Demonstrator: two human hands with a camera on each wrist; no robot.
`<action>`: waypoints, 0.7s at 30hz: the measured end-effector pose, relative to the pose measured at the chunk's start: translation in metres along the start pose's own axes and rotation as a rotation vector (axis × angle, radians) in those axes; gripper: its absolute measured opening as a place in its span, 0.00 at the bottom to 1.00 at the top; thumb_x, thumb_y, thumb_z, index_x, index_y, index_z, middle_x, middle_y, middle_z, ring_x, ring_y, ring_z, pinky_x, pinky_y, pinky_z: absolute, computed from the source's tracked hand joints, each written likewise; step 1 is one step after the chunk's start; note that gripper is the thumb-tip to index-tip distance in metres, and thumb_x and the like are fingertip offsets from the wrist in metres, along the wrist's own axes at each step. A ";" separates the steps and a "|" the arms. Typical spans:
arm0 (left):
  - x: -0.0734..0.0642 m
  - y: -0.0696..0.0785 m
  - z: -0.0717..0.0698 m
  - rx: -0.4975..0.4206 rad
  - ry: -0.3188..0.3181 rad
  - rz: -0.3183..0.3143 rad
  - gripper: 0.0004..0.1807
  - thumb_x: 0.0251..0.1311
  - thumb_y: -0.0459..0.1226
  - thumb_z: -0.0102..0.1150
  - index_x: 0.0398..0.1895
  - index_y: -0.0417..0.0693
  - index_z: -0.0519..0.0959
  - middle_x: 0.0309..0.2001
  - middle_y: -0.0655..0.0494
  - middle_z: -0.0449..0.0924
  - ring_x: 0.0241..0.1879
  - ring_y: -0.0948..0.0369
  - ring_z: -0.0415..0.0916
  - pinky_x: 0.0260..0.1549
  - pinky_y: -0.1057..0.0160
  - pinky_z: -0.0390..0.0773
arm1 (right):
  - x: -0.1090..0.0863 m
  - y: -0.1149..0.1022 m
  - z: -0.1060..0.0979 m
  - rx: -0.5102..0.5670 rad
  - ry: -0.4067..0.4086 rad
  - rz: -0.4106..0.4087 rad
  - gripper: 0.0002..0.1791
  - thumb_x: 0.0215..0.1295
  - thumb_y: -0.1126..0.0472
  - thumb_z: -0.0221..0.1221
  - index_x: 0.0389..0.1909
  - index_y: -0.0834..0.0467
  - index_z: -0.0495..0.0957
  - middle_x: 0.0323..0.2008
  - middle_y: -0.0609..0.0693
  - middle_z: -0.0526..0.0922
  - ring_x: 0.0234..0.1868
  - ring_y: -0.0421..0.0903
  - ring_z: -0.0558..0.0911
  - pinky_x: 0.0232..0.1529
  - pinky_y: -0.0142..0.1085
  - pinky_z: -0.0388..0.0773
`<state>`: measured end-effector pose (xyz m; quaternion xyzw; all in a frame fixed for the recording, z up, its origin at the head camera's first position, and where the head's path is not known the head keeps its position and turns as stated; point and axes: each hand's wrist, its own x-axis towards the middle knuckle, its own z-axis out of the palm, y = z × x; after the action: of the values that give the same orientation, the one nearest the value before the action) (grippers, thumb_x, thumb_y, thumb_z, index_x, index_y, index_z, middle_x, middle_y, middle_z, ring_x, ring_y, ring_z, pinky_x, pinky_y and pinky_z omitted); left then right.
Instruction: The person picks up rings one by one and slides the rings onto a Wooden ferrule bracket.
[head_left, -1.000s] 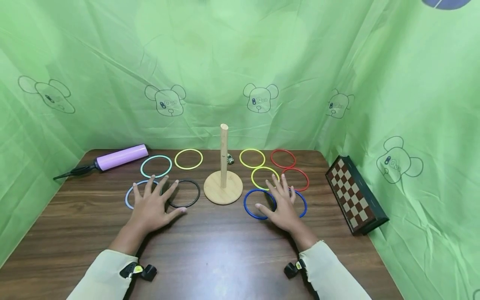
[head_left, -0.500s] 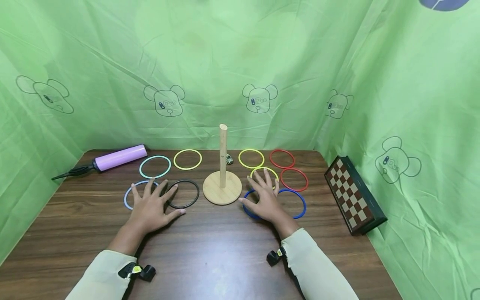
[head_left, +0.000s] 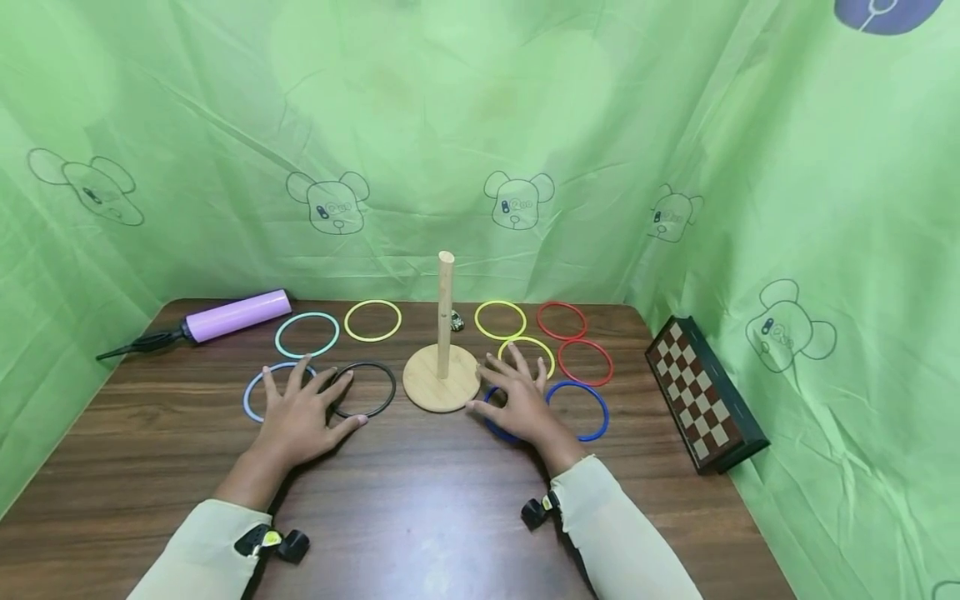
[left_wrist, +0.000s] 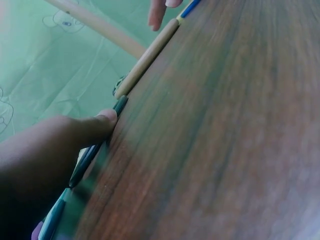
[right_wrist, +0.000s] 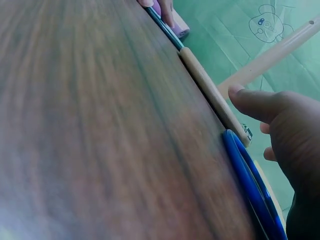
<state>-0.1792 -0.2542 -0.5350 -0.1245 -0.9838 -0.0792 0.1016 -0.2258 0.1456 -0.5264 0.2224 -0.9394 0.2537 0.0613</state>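
Observation:
My left hand (head_left: 300, 421) spreads its fingers over a light blue ring (head_left: 246, 402) and a black ring (head_left: 393, 387); its thumb tip lies at the black ring's near edge. Fingers apart, my right hand (head_left: 522, 406) hovers over a dark blue ring (head_left: 495, 431) that it partly hides. Its thumb and fingertips are close to the right edge of the round wooden base (head_left: 435, 393). An upright wooden post (head_left: 445, 308) rises from that base. In the right wrist view, the thumb (right_wrist: 250, 102) overlaps the base, with blue rings (right_wrist: 250, 182) below the hand.
Teal (head_left: 337, 333) and yellow (head_left: 400, 321) rings lie at back left. Right of the post are yellow (head_left: 523, 319), red (head_left: 585, 321) and blue (head_left: 606, 412) rings. A purple pump (head_left: 240, 315) lies far left, a chessboard case (head_left: 705, 400) far right, a small object (head_left: 457, 321) behind the post.
My right hand has moved left from over the two dark blue rings towards the wooden base. The left hand has stayed in place, and the rings lie as before.

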 end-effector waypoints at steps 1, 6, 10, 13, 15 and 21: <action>0.000 0.000 0.000 -0.002 0.005 0.002 0.47 0.65 0.74 0.60 0.79 0.58 0.76 0.74 0.43 0.78 0.83 0.30 0.52 0.72 0.09 0.34 | -0.001 0.000 0.001 -0.002 -0.002 0.001 0.38 0.65 0.35 0.74 0.73 0.46 0.81 0.81 0.52 0.73 0.90 0.63 0.50 0.79 0.81 0.32; 0.001 0.000 0.003 -0.030 0.042 0.015 0.47 0.64 0.71 0.65 0.77 0.54 0.78 0.72 0.44 0.81 0.84 0.32 0.53 0.73 0.11 0.35 | -0.003 0.002 0.001 -0.007 -0.003 0.003 0.35 0.66 0.36 0.73 0.70 0.46 0.84 0.80 0.50 0.75 0.90 0.62 0.52 0.79 0.82 0.32; 0.003 0.001 0.003 -0.055 0.061 0.019 0.47 0.63 0.70 0.67 0.76 0.50 0.78 0.73 0.39 0.79 0.82 0.31 0.54 0.74 0.11 0.37 | -0.001 0.002 -0.001 0.004 0.001 0.010 0.32 0.66 0.37 0.74 0.67 0.46 0.86 0.77 0.48 0.78 0.90 0.61 0.53 0.79 0.81 0.32; 0.002 0.003 0.004 -0.063 0.054 0.000 0.49 0.62 0.71 0.67 0.77 0.49 0.78 0.76 0.36 0.74 0.82 0.30 0.54 0.74 0.11 0.38 | -0.001 0.002 0.000 0.015 -0.014 0.013 0.31 0.66 0.38 0.74 0.67 0.46 0.87 0.77 0.48 0.79 0.90 0.61 0.53 0.79 0.80 0.31; 0.002 0.005 0.004 -0.068 0.040 -0.011 0.51 0.61 0.73 0.66 0.77 0.49 0.77 0.78 0.34 0.72 0.83 0.31 0.52 0.74 0.11 0.37 | -0.002 0.002 0.001 0.017 -0.021 0.011 0.31 0.67 0.38 0.74 0.66 0.47 0.87 0.76 0.48 0.79 0.90 0.60 0.53 0.79 0.80 0.31; 0.005 0.014 0.005 -0.088 0.036 -0.019 0.50 0.61 0.73 0.66 0.73 0.45 0.80 0.75 0.34 0.76 0.82 0.31 0.54 0.75 0.13 0.36 | -0.003 0.002 0.003 0.026 -0.007 0.004 0.29 0.66 0.41 0.76 0.65 0.49 0.88 0.73 0.50 0.83 0.89 0.61 0.55 0.79 0.80 0.31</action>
<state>-0.1811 -0.2390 -0.5370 -0.1181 -0.9785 -0.1257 0.1130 -0.2241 0.1466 -0.5301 0.2222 -0.9367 0.2652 0.0545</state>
